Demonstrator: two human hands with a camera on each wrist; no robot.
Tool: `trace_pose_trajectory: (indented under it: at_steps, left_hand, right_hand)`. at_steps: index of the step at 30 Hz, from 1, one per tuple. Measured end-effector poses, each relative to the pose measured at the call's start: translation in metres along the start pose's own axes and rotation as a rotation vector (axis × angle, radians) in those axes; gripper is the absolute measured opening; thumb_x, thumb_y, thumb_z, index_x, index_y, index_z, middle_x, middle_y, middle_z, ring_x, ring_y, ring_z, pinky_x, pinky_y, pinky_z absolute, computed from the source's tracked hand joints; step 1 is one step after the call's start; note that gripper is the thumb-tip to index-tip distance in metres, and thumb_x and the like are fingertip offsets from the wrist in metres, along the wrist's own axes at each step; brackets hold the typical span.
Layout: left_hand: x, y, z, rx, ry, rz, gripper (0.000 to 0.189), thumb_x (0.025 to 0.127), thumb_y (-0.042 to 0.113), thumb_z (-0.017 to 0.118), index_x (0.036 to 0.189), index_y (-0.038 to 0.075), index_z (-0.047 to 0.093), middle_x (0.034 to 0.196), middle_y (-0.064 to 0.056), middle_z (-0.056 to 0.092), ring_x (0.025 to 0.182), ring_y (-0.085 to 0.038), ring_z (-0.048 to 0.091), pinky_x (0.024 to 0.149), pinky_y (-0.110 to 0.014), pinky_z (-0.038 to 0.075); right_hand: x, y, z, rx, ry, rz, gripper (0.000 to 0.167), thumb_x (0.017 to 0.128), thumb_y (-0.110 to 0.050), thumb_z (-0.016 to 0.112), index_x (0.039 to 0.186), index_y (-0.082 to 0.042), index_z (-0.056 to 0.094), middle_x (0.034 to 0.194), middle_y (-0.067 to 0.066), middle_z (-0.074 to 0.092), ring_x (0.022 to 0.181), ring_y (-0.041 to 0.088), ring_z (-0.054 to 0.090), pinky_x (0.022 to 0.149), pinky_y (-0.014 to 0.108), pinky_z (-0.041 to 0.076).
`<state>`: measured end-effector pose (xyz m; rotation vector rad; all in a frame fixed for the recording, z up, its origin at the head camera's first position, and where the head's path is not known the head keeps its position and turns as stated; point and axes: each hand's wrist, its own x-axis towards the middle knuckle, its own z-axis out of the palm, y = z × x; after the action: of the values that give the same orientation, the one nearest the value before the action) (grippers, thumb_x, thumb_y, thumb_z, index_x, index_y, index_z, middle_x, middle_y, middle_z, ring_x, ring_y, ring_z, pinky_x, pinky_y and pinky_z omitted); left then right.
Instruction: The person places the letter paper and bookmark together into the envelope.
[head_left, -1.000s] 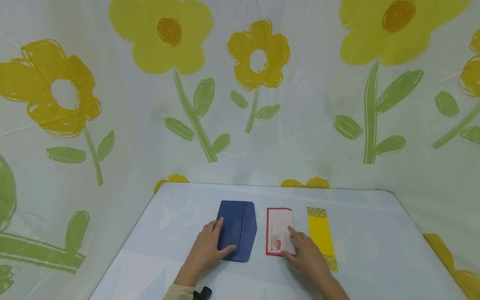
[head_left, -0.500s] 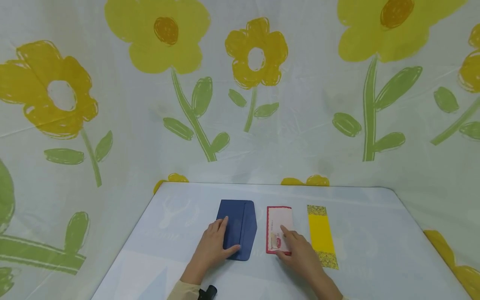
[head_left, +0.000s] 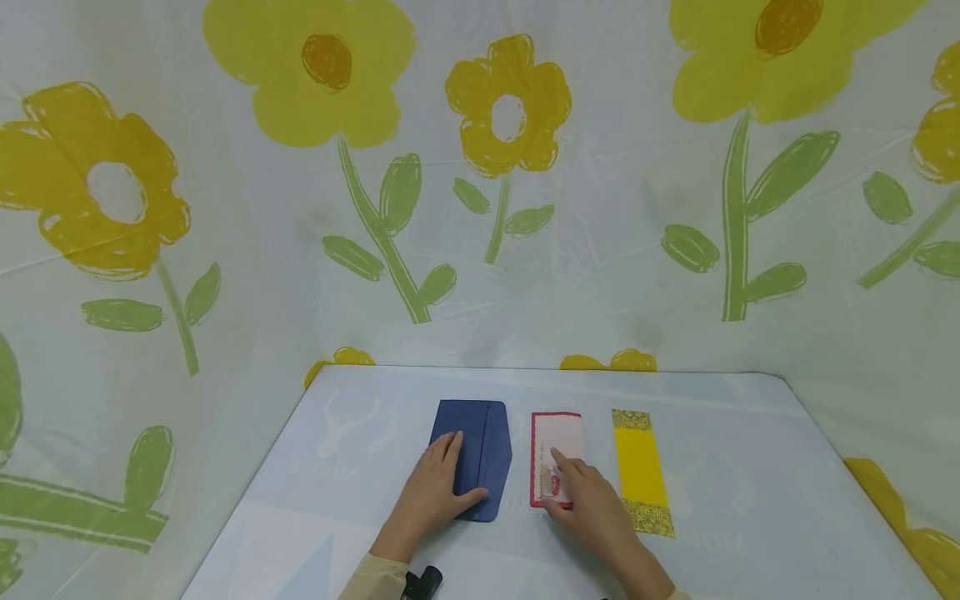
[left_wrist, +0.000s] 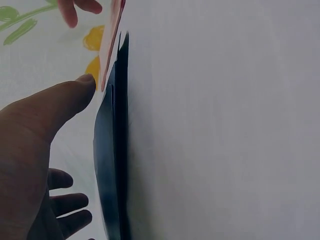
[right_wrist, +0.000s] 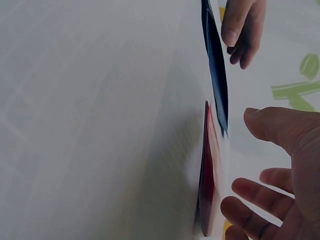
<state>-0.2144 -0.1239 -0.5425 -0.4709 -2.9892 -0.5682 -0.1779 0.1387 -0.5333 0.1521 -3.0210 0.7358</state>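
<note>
Red-edged card point(head_left: 557, 433) lies on the table point(head_left: 735, 467), long axis pointing away from the person. Right hand point(head_left: 588, 498) is nearer, hovering over the card's near right part. Left hand point(head_left: 431, 483) is left of the card, above the blue envelope point(head_left: 491, 450); yellow strip point(head_left: 639, 467) right of the card. Both hands relaxed, grasping nothing; thumbs clear in wrist views.

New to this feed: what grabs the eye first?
Probably the big yellow flowers printed on the backdrop behind the table. Then the row on the table: blue envelope at left, red-edged card in the middle, yellow strip at right. The left hand is over the envelope, the right hand over the card.
</note>
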Motion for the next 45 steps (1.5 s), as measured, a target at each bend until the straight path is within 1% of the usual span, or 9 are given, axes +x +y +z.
trace_pose_trajectory:
  at_steps: [6, 10, 17, 23, 25, 32, 35, 41, 45]
  left_hand:
    - [0.002, 0.0, 0.002, -0.011, -0.035, -0.002, 0.104, 0.084, 0.061, 0.075, 0.157, 0.0, 0.032, 0.161, -0.022, 0.033, 0.149, -0.04, 0.03, 0.117, -0.055, 0.032]
    - [0.003, -0.001, 0.004, -0.014, -0.047, -0.004, 0.104, 0.085, 0.06, 0.074, 0.157, 0.0, 0.031, 0.161, -0.022, 0.032, 0.15, -0.039, 0.029, 0.118, -0.055, 0.03]
    - [0.003, -0.003, 0.009, -0.048, -0.06, 0.01, 0.096, 0.089, 0.051, 0.074, 0.156, -0.002, 0.031, 0.161, -0.024, 0.032, 0.149, -0.041, 0.029, 0.117, -0.055, 0.032]
    - [0.002, -0.002, 0.009, -0.065, -0.058, 0.011, 0.091, 0.091, 0.044, 0.074, 0.157, -0.002, 0.031, 0.161, -0.024, 0.03, 0.15, -0.043, 0.027, 0.118, -0.055, 0.03]
    - [0.002, -0.001, 0.009, -0.067, -0.057, 0.011, 0.089, 0.091, 0.042, 0.074, 0.156, -0.002, 0.031, 0.161, -0.025, 0.03, 0.149, -0.043, 0.027, 0.118, -0.055, 0.03]
    - [0.002, 0.002, 0.007, -0.068, -0.044, 0.018, 0.087, 0.09, 0.038, 0.074, 0.155, -0.003, 0.033, 0.159, -0.025, 0.034, 0.148, -0.043, 0.03, 0.117, -0.056, 0.03]
    - [0.002, 0.003, 0.006, -0.073, -0.038, 0.016, 0.086, 0.09, 0.036, 0.075, 0.155, -0.003, 0.034, 0.159, -0.026, 0.034, 0.148, -0.044, 0.031, 0.117, -0.057, 0.031]
    - [0.001, 0.002, 0.006, -0.086, -0.021, 0.031, 0.085, 0.089, 0.034, 0.075, 0.154, -0.004, 0.035, 0.158, -0.026, 0.036, 0.146, -0.045, 0.033, 0.116, -0.058, 0.031]
    - [0.002, 0.001, 0.007, -0.079, -0.022, 0.034, 0.086, 0.09, 0.036, 0.075, 0.154, -0.004, 0.034, 0.158, -0.026, 0.036, 0.146, -0.044, 0.033, 0.116, -0.057, 0.031]
  right_hand:
    - [0.003, -0.005, -0.001, -0.013, 0.016, -0.009, 0.082, 0.08, -0.041, 0.083, 0.151, -0.018, 0.05, 0.135, 0.01, 0.062, 0.117, 0.031, 0.06, 0.101, 0.054, 0.05]
    - [0.006, -0.009, -0.002, -0.01, 0.027, -0.032, 0.08, 0.08, -0.038, 0.084, 0.151, -0.018, 0.051, 0.135, 0.01, 0.062, 0.115, 0.031, 0.059, 0.101, 0.055, 0.05]
    - [0.011, -0.012, 0.002, 0.009, 0.077, -0.086, 0.077, 0.081, -0.038, 0.084, 0.148, -0.016, 0.054, 0.135, 0.01, 0.062, 0.117, 0.031, 0.059, 0.104, 0.053, 0.048]
    - [0.015, -0.015, 0.005, 0.017, 0.092, -0.149, 0.076, 0.081, -0.037, 0.085, 0.146, -0.012, 0.055, 0.133, 0.011, 0.063, 0.112, 0.029, 0.058, 0.1, 0.051, 0.05]
    - [0.017, -0.016, 0.006, 0.009, 0.085, -0.16, 0.076, 0.081, -0.037, 0.085, 0.146, -0.011, 0.055, 0.133, 0.011, 0.062, 0.113, 0.03, 0.058, 0.1, 0.051, 0.05]
    - [0.028, -0.021, 0.013, -0.05, 0.047, -0.144, 0.08, 0.08, -0.04, 0.086, 0.147, -0.011, 0.054, 0.136, 0.012, 0.062, 0.117, 0.032, 0.057, 0.101, 0.052, 0.049]
    - [0.032, -0.023, 0.016, -0.037, 0.035, -0.169, 0.079, 0.079, -0.038, 0.087, 0.146, -0.01, 0.055, 0.135, 0.014, 0.062, 0.118, 0.033, 0.057, 0.102, 0.053, 0.048]
    - [0.04, -0.026, 0.025, 0.009, 0.013, -0.21, 0.078, 0.081, -0.033, 0.086, 0.147, -0.009, 0.054, 0.139, 0.014, 0.062, 0.126, 0.035, 0.057, 0.109, 0.055, 0.043]
    - [0.045, -0.027, 0.032, 0.0, 0.009, -0.22, 0.077, 0.081, -0.031, 0.086, 0.147, -0.008, 0.053, 0.139, 0.014, 0.062, 0.128, 0.036, 0.057, 0.111, 0.054, 0.04]
